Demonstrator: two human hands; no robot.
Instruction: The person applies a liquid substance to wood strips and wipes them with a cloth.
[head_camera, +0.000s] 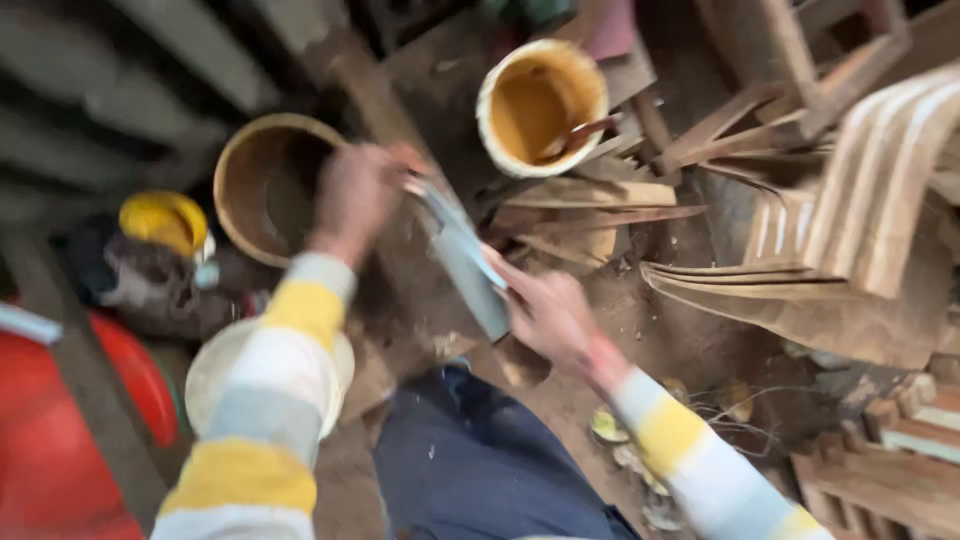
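Down over a cluttered workshop floor, the person is holding a flat, pale grey-blue strip (465, 255) between both hands, and the picture is blurring with movement. The left hand (355, 195) is closing around the strip's upper end, fingers curling over it, so that end is staying raised near the brown bowl (262, 185). The right hand (550, 315) is gripping the lower end, thumb on top and fingers wrapping beneath, steadying it just above the knees in dark blue trousers (470, 460). Held at both ends like this, the strip is slanting across the lap, clear of the dusty ground. What the strip is made of I cannot tell through the blur.

Just beyond the hands, a white-rimmed bucket (540, 105) of yellowish-brown liquid is sitting within easy reach, a stick leaning inside it. Over on the person's right, curved wooden slats (860, 200) are lying stacked, with thin offcuts (590, 210) scattering between them and the bucket. On the left, a yellow lidded container (165, 220) and a red drum (60, 420) are crowding the edge, and a white bowl (215, 370) is peeking out beneath the striped sleeve.
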